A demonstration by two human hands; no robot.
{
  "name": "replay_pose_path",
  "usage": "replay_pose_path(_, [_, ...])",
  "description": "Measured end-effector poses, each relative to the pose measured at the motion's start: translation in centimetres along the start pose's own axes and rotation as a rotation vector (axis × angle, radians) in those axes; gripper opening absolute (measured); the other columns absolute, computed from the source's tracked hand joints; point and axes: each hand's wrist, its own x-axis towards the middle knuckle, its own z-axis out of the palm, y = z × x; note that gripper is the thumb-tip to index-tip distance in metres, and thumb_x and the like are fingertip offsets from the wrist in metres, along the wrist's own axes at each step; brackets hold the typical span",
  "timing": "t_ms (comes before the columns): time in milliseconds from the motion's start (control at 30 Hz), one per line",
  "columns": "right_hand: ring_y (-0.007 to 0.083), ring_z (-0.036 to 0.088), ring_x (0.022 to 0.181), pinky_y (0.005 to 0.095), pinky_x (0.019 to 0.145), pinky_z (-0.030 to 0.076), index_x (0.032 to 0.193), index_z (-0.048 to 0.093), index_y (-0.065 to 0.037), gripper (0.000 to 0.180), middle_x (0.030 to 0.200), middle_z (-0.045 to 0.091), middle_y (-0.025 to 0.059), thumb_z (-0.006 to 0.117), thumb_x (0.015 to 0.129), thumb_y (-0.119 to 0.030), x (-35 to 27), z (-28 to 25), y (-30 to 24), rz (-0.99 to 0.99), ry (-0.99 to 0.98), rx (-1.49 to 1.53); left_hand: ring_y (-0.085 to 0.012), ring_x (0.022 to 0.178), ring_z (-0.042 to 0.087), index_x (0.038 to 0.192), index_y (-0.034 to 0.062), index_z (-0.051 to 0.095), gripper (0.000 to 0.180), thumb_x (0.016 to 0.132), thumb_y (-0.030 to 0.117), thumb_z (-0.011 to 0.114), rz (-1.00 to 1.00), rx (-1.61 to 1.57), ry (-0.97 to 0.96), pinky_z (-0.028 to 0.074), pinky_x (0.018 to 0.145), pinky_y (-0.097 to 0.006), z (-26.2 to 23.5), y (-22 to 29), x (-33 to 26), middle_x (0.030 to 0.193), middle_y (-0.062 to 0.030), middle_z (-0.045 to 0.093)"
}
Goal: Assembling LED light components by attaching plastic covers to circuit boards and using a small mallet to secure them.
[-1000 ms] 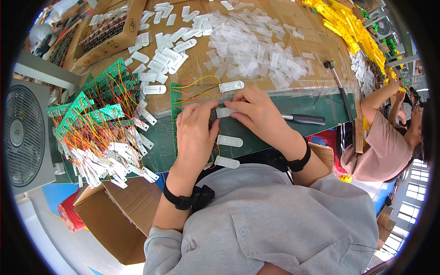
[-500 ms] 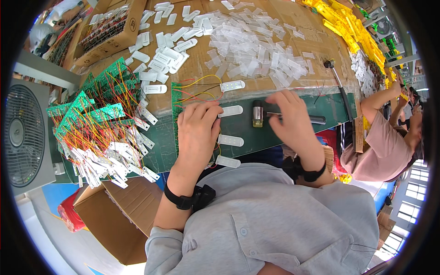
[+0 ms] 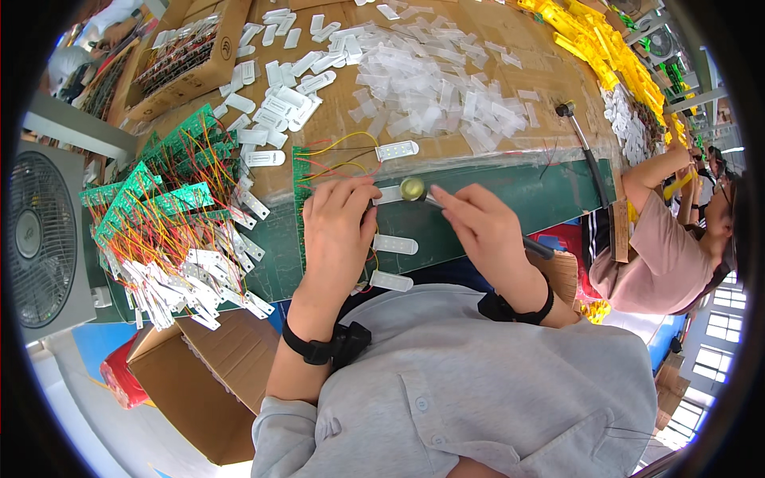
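Note:
My right hand (image 3: 488,227) is closed round the handle of a small hammer (image 3: 413,189). The hammer's round yellowish face is over a white oblong plastic piece (image 3: 388,195), hiding its right end; contact cannot be made out. My left hand (image 3: 335,231) pinches that piece's left end with bent fingers. Beside the left hand lies a green circuit-board strip (image 3: 301,169), with thin red, yellow and black wires running from it. A white piece with small LEDs (image 3: 397,150) lies above the hands. Two more white pieces, one nearer (image 3: 396,244) and one at the front edge (image 3: 391,281), lie below.
Wired green boards (image 3: 183,199) pile up at the left. Clear plastic strips (image 3: 438,80) and white covers (image 3: 283,107) are heaped at the back. Another hammer (image 3: 586,143) lies right. A fan (image 3: 48,239) stands far left, and another person (image 3: 649,247) sits at the right.
My right hand has swung the hammer left, from beside the white piece to over its right end. My left hand stays on the piece's left end.

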Motion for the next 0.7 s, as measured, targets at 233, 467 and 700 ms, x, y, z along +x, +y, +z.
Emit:
replay_pose_path(233, [0.0227, 0.061, 0.071, 0.0326, 0.06, 0.051, 0.117, 0.075, -0.01, 0.037, 0.086, 0.063, 0.0066, 0.072, 0.083, 0.004, 0.7, -0.9, -1.3, -0.102, 0.171, 0.037, -0.0279, 0.113, 0.06, 0.101, 0.0081, 0.068, 0.023, 0.079, 0.003, 0.073, 0.008, 0.008, 0.012, 0.045, 0.095, -0.042, 0.0, -0.1, 0.0, 0.116, -0.0047, 0.07])
replay_pose_path(467, [0.0216, 0.06, 0.066, 0.0304, 0.056, 0.049, 0.115, 0.076, -0.011, 0.038, 0.086, 0.063, 0.0071, 0.072, 0.082, 0.007, -0.5, 0.9, -0.4, 0.091, 0.039, -0.063, -0.0281, 0.113, 0.059, 0.102, 0.0078, 0.068, 0.024, 0.079, 0.003, 0.073, 0.008, -0.002, 0.004, 0.045, 0.095, -0.043, 0.1, 0.0, 0.0, 0.116, -0.0047, 0.07])
replay_pose_path(700, [0.0212, 0.062, 0.067, 0.0319, 0.057, 0.05, 0.116, 0.075, -0.012, 0.038, 0.086, 0.063, 0.006, 0.07, 0.083, 0.005, -0.5, 0.5, -0.8, -0.089, 0.308, 0.1, -0.0283, 0.113, 0.059, 0.102, 0.0086, 0.068, 0.024, 0.08, 0.002, 0.073, 0.015, -0.002, 0.015, 0.044, 0.095, -0.043, 0.1, -0.1, -0.1, 0.117, -0.0045, 0.069])
